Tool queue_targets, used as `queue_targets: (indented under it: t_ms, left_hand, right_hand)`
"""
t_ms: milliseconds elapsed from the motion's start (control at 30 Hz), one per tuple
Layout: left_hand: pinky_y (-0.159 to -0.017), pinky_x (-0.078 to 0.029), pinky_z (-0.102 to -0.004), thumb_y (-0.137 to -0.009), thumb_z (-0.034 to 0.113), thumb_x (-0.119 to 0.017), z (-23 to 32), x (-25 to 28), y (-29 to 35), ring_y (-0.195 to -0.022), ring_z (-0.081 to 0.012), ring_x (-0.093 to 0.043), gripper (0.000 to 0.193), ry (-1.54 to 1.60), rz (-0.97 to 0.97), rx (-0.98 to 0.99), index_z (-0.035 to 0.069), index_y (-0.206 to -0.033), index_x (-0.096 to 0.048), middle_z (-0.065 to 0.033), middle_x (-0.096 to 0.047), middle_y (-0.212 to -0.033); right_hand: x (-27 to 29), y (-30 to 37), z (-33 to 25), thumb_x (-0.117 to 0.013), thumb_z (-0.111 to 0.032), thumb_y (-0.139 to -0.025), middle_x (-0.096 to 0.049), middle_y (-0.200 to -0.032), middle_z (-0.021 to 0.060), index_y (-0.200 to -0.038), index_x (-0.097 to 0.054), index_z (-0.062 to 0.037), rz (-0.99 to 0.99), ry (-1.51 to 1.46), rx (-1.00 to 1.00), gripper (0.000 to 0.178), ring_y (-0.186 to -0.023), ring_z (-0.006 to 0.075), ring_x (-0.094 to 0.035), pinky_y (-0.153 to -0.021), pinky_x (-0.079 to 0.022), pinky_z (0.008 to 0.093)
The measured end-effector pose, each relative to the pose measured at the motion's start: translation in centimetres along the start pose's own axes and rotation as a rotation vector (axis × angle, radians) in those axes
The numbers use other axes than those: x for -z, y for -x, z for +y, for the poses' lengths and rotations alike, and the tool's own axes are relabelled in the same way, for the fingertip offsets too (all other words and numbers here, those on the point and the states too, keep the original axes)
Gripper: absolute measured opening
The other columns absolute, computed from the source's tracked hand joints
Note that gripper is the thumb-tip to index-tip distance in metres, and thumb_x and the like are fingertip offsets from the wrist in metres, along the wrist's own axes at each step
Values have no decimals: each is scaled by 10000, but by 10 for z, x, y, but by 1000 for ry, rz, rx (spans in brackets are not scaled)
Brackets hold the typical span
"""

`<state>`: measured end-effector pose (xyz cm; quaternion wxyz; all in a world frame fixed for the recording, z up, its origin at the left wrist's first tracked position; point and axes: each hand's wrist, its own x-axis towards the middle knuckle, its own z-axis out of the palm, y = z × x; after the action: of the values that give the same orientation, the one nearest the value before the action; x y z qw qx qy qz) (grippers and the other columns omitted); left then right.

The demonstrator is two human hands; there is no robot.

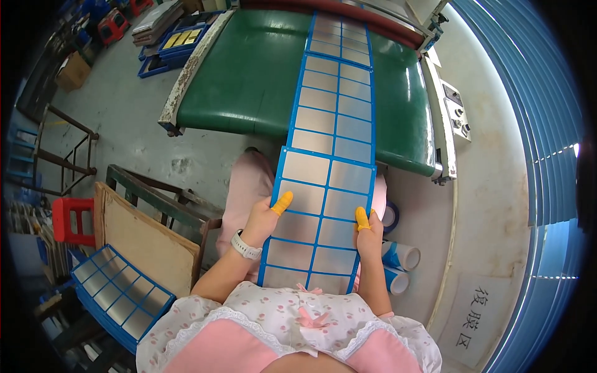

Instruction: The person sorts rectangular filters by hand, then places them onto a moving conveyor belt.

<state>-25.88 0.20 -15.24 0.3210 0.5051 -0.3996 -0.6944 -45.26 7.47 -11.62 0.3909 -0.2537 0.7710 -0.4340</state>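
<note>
Between my two hands is a flat panel (301,199) with a blue grid frame and pale, shiny rectangular cells. My left hand (261,221) grips its left edge, thumb on top; my right hand (369,235) pinches the right edge the same way. Yellow finger cots cover both thumbs. The panel's far end meets or slightly overlaps a second blue-gridded panel (317,118), which lies on a green conveyor belt (239,74). Farther up, a third such panel (326,38) reaches the dark red roller (388,32). My fingers under the held panel are hidden.
At my left, a stack of blue-gridded panels (121,289) sits beside a worn board (146,239) and a red stool (64,221). Metal frames (158,199) stand behind. Film rolls (404,256) lie low at right. A control box (458,115) flanks the belt; blue trays (180,46) sit far left.
</note>
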Motion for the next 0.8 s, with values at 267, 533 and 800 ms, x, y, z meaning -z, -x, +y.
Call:
queue_targets:
  t_ms: [267, 533, 800]
  left_hand:
    - [-503, -339, -194, -746, 50, -432, 2, -4, -3, -559, -71, -423, 147, -50, -20, -27, -13, -835, -531, -10, -498, -666]
    - [-379, -274, -166, -792, 197, -446, 7, 36, 7, -419, -44, -383, 171, -95, 240, -84, 44, -773, -521, 30, -442, -532]
    - [-336, -204, -143, -798, 221, -435, 7, 59, 19, -363, -19, -325, 171, 16, 476, -81, 77, -747, -512, 67, -385, -478]
  right_hand:
    - [-1, -5, 17, -358, -29, -744, -468, -698, 67, -834, -460, 8, 15, -115, 38, 141, -586, 102, -450, -500, -353, 179]
    - [-22, -69, 7, -311, -314, -822, -520, -564, 63, -818, -534, -16, -96, -484, -79, 372, -424, 121, -472, -375, -343, 192]
    - [-68, -93, -27, -269, -61, -773, -526, -619, 122, -885, -459, 22, -189, -594, 29, 236, -422, 113, -474, -379, -353, 172]
